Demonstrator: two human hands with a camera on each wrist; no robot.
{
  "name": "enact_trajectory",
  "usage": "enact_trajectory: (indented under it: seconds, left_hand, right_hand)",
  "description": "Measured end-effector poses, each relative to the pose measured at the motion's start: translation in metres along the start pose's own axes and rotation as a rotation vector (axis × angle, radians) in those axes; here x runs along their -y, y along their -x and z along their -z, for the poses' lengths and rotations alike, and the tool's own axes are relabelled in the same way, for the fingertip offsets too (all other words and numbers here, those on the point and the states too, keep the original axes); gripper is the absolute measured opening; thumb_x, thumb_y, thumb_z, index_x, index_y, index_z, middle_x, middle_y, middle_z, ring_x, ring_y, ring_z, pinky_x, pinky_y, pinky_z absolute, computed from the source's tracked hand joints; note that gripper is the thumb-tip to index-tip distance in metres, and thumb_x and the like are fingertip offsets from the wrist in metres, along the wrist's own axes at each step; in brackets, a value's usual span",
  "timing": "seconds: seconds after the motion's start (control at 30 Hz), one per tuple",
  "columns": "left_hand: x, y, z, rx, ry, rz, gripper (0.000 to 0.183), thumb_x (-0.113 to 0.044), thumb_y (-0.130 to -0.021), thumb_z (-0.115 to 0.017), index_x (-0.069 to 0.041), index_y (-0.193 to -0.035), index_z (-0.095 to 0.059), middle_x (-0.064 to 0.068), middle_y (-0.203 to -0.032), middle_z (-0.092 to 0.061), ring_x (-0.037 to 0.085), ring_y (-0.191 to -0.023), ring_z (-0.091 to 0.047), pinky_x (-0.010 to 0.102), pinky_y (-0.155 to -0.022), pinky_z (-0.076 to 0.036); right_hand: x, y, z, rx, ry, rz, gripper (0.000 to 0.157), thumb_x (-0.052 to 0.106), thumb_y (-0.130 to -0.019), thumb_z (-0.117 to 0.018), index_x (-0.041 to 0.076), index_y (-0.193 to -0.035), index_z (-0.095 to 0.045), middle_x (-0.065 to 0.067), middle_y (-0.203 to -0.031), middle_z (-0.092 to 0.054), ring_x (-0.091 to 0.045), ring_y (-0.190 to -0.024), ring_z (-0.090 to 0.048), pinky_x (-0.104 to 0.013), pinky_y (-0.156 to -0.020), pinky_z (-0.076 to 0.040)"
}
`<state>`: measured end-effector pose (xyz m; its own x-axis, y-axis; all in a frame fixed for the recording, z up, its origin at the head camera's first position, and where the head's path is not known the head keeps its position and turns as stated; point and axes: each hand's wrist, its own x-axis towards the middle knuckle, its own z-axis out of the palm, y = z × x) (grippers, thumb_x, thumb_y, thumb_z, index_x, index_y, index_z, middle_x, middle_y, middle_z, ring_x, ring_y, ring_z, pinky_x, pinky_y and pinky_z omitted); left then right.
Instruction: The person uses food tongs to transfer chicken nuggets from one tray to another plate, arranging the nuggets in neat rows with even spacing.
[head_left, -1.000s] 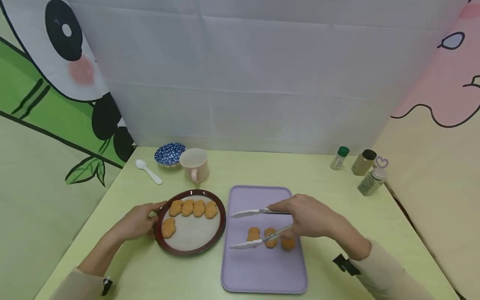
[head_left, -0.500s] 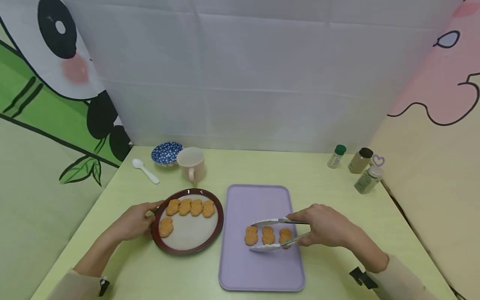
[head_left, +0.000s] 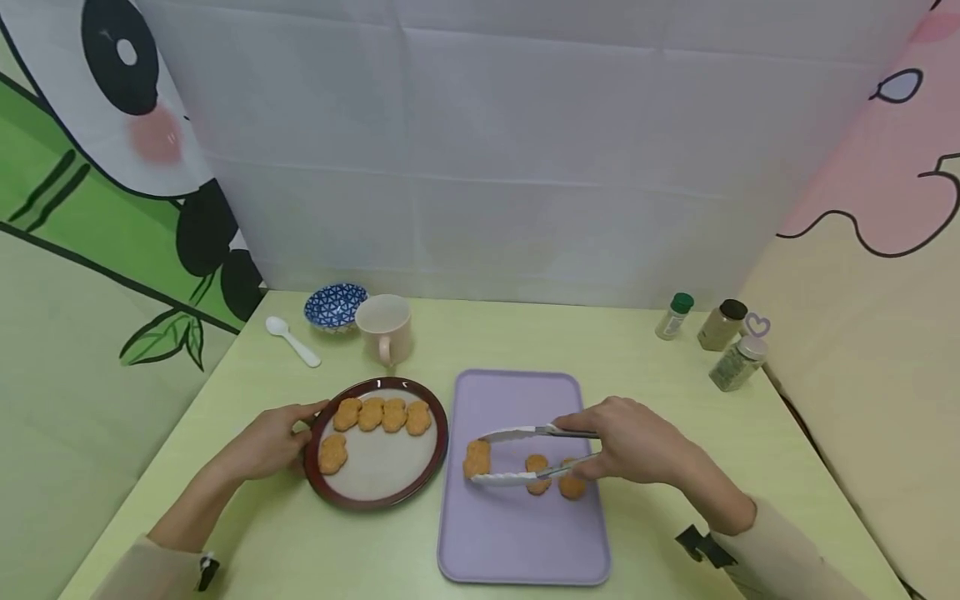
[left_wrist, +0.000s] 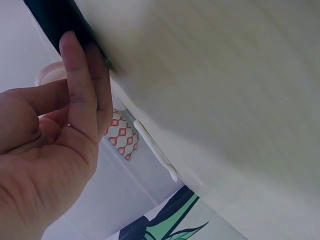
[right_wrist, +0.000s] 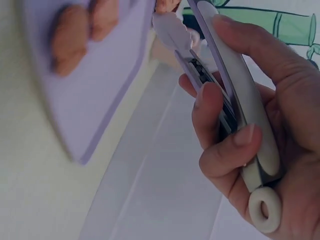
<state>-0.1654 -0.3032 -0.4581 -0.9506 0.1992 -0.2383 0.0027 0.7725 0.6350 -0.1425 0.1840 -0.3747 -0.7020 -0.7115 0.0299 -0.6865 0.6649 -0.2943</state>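
My left hand (head_left: 268, 443) grips the brown rim of a round plate (head_left: 386, 467), which carries several golden nuggets, most of them in a row near the far rim. In the left wrist view, its fingers (left_wrist: 80, 85) reach the dark plate edge. My right hand (head_left: 641, 442) holds metal tongs (head_left: 513, 433) with pale scalloped tips over the purple tray (head_left: 525, 542). Between those tips is one nugget (head_left: 477, 459), near the tray's left edge. Two more nuggets (head_left: 537, 474) lie on the tray, partly behind the lower tong arm. The right wrist view shows fingers curled around the handle.
Behind the plate stand a pink mug (head_left: 385, 325), a blue patterned bowl (head_left: 336, 307) and a white spoon (head_left: 292, 341). Seasoning jars (head_left: 722, 325) are grouped at the far right. A white sheet (head_left: 480, 167) rises behind the table.
The tongs have come together on the leftmost nugget and moved left with it across the tray. Half a second ago it sat in line with the other two. The left hand stays at the plate.
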Motion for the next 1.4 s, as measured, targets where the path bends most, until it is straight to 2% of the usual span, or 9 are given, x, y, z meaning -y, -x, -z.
enact_trajectory:
  seconds: [0.2, 0.33, 0.43, 0.57, 0.8, 1.13, 1.27, 1.4]
  left_hand:
    - [0.0, 0.002, 0.002, -0.011, -0.012, 0.001, 0.051, 0.001, -0.091, -0.05, -0.004, -0.141, -0.043, 0.018, -0.109, -0.057, 0.017, -0.061, -0.057, 0.032, -0.05, -0.046]
    - [-0.001, 0.002, 0.001, -0.006, -0.003, -0.006, 0.05, 0.001, -0.092, -0.05, -0.002, -0.141, -0.042, 0.02, -0.112, -0.057, 0.017, -0.06, -0.058, 0.031, -0.05, -0.047]
    - [-0.003, 0.002, 0.0, -0.003, -0.01, -0.015, 0.05, 0.001, -0.092, -0.049, -0.001, -0.141, -0.042, 0.02, -0.111, -0.057, 0.017, -0.06, -0.058, 0.031, -0.051, -0.048]
    - [-0.005, 0.002, -0.001, -0.011, -0.032, -0.02, 0.049, 0.001, -0.092, -0.049, 0.0, -0.141, -0.042, 0.018, -0.109, -0.058, 0.017, -0.059, -0.056, 0.031, -0.051, -0.046]
    - [-0.006, 0.004, 0.0, -0.018, -0.053, -0.023, 0.049, 0.0, -0.092, -0.049, -0.001, -0.141, -0.042, 0.018, -0.108, -0.058, 0.016, -0.057, -0.055, 0.031, -0.05, -0.045]
    - [-0.004, 0.002, -0.001, -0.027, -0.046, -0.027, 0.049, 0.001, -0.091, -0.049, -0.001, -0.14, -0.042, 0.019, -0.109, -0.058, 0.016, -0.057, -0.055, 0.03, -0.049, -0.045]
    - [-0.003, 0.001, -0.001, -0.02, -0.031, -0.029, 0.05, 0.001, -0.091, -0.049, -0.001, -0.141, -0.042, 0.019, -0.108, -0.059, 0.018, -0.056, -0.056, 0.031, -0.049, -0.046]
    - [-0.002, 0.002, -0.001, -0.019, -0.045, -0.029, 0.05, 0.0, -0.091, -0.049, -0.001, -0.141, -0.041, 0.021, -0.113, -0.058, 0.018, -0.055, -0.057, 0.031, -0.049, -0.046]
  right_hand:
    - [0.033, -0.056, -0.009, -0.024, -0.002, 0.032, 0.054, 0.043, -0.073, -0.077, 0.018, -0.12, -0.067, 0.008, -0.104, -0.068, 0.0, -0.074, -0.056, -0.026, -0.068, -0.048]
    - [0.052, -0.092, -0.025, -0.01, -0.005, 0.056, 0.056, 0.044, -0.073, -0.077, 0.021, -0.122, -0.066, 0.012, -0.098, -0.068, -0.002, -0.067, -0.052, -0.023, -0.064, -0.045]
    - [0.062, -0.108, -0.034, 0.02, -0.021, 0.058, 0.055, 0.044, -0.073, -0.076, 0.024, -0.124, -0.064, 0.016, -0.089, -0.064, -0.004, -0.062, -0.046, -0.022, -0.057, -0.041]
    - [0.07, -0.12, -0.042, 0.053, -0.023, 0.036, 0.056, 0.043, -0.074, -0.076, 0.028, -0.126, -0.062, 0.016, -0.082, -0.059, -0.006, -0.059, -0.043, -0.023, -0.051, -0.036]
    - [0.074, -0.127, -0.048, 0.067, 0.015, 0.045, 0.058, 0.044, -0.074, -0.076, 0.023, -0.126, -0.063, 0.007, -0.104, -0.067, -0.006, -0.071, -0.05, -0.022, -0.059, -0.042]
    - [0.077, -0.128, -0.047, 0.091, 0.03, 0.014, 0.063, 0.046, -0.073, -0.077, 0.023, -0.129, -0.06, 0.006, -0.104, -0.067, -0.007, -0.069, -0.05, -0.023, -0.056, -0.042]
    - [0.076, -0.118, -0.044, 0.069, 0.014, 0.019, 0.064, 0.045, -0.072, -0.077, 0.025, -0.13, -0.059, 0.009, -0.103, -0.067, -0.006, -0.072, -0.052, -0.025, -0.061, -0.045]
    - [0.069, -0.094, -0.035, -0.01, 0.007, 0.026, 0.063, 0.045, -0.072, -0.078, 0.025, -0.129, -0.06, 0.012, -0.117, -0.063, -0.007, -0.094, -0.059, -0.03, -0.077, -0.049]
